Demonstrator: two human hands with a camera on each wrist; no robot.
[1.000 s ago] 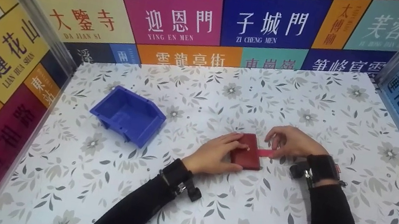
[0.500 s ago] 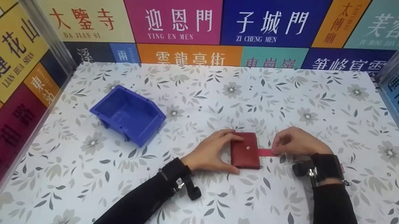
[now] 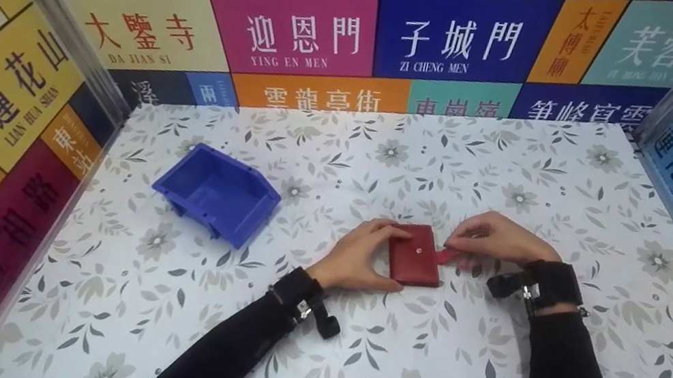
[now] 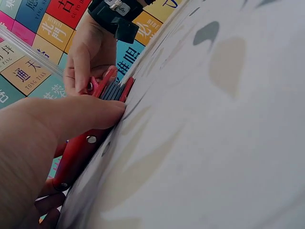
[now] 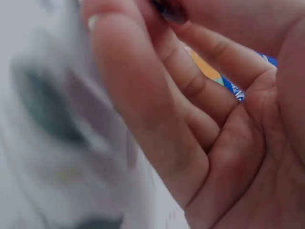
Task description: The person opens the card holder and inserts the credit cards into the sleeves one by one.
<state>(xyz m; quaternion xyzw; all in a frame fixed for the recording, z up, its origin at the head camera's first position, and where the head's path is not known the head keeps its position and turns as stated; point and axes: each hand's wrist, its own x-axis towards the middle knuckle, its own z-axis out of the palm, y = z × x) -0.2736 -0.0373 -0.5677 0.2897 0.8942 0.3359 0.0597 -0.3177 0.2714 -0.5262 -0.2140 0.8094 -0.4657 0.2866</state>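
A small red wallet (image 3: 415,258) lies flat on the table with a snap stud on its upper face. My left hand (image 3: 355,258) holds it from the left, fingers at its far edge and thumb at its near edge. In the left wrist view, dark layered sleeves show at the wallet's (image 4: 82,150) side, beyond my thumb. My right hand (image 3: 497,238) pinches the pinkish-red closure strap (image 3: 445,255) that sticks out from the wallet's right side. The strap is lifted and bent upward. In the right wrist view, only the palm and curled fingers (image 5: 138,95) show clearly.
An angular blue plastic bin (image 3: 218,192) stands to the left of the wallet. The table (image 3: 305,364) has a white cover with grey leaves and flowers. Walls of colourful sign panels (image 3: 295,29) enclose the back and sides.
My left fingers have drawn back from the wallet's top to its edges, uncovering the stud. My right hand has moved left toward the wallet, and the strap, straight before, is now bent up.
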